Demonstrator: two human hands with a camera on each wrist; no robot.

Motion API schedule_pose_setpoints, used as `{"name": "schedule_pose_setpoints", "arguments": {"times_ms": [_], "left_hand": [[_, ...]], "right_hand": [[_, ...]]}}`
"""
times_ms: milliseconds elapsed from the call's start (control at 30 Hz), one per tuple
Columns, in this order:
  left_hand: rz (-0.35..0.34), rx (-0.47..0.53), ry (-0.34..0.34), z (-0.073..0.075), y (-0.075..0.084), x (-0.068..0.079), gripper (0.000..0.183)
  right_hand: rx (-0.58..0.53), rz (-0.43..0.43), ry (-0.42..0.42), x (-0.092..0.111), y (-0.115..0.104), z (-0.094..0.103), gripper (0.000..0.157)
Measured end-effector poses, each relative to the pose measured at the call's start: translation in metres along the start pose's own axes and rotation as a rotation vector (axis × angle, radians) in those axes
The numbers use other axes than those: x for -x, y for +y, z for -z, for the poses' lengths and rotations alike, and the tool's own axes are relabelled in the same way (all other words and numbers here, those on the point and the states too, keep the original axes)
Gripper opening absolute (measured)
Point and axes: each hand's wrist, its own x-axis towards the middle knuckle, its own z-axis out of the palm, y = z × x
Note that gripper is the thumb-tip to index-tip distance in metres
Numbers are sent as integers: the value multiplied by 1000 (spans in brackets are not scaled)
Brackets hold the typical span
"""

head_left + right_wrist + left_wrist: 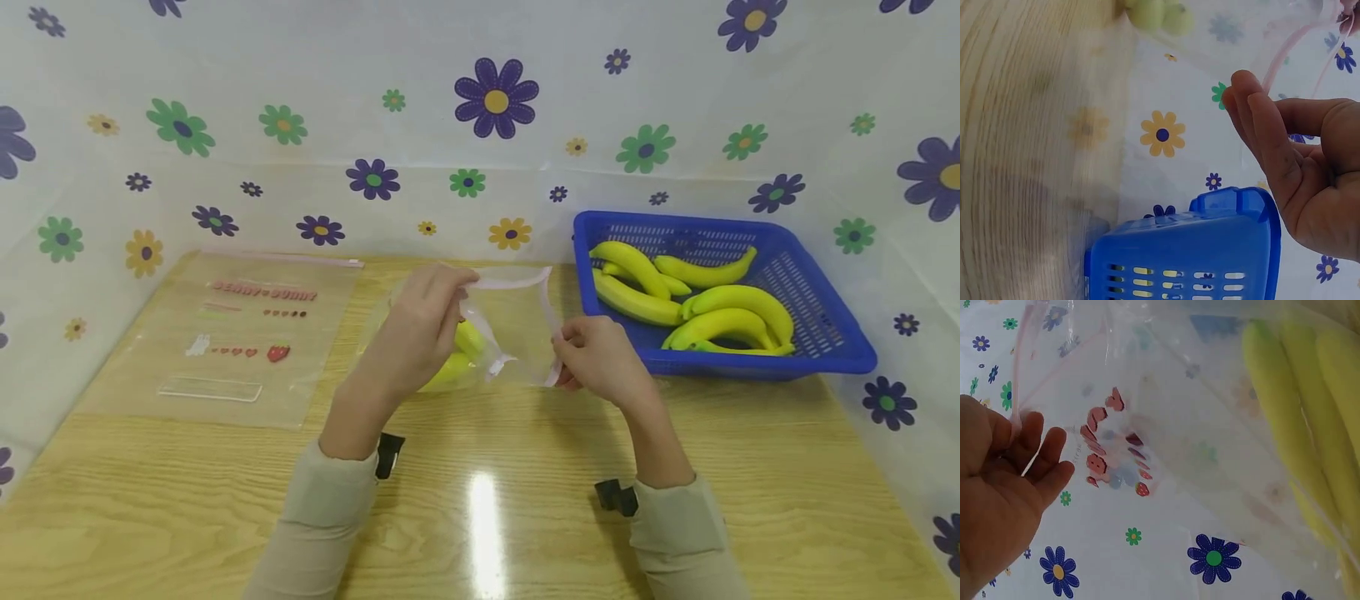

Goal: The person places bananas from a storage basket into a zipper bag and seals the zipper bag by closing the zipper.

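Note:
A clear zip bag (513,282) with a pink-edged mouth is held up between my two hands, its opening spread. My left hand (408,337) pinches the bag's rim on the left. On the right, my right hand (600,358) pinches the other end of the rim between thumb and fingers. Several yellow bananas (455,367) are inside the bag, partly hidden behind my left hand. The left wrist view shows these bananas (1288,425) side by side through the plastic, and the bag's pink printed pattern (1099,419).
A blue perforated basket (832,333) with several bananas (738,308) stands to the right of the bag. Another clear zip bag (247,325), with pink lettering, lies flat at the left on the wooden table (525,500). A flower-patterned cloth (420,75) stands behind and at the sides.

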Motion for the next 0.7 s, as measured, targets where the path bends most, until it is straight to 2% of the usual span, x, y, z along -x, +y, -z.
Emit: {"name": "schedule_pose_setpoints", "arguments": {"times_ms": [133,333,433,533,700], "left_hand": [[53,-20,50,-1,3,0,21],[188,-105,-10,3,20,-1,26],[202,-164,25,7,27,-2,28],[193,-180,58,12,32,-2,30],[200,-151,13,17,37,-2,29]], "right_hand": [[-64,-8,13,-1,-2,-4,25],[-148,-2,95,-1,-3,-6,27],[-185,17,150,-1,-4,-6,27],[-233,27,192,0,-5,-6,26],[-301,38,244,-1,-5,-7,25]]}}
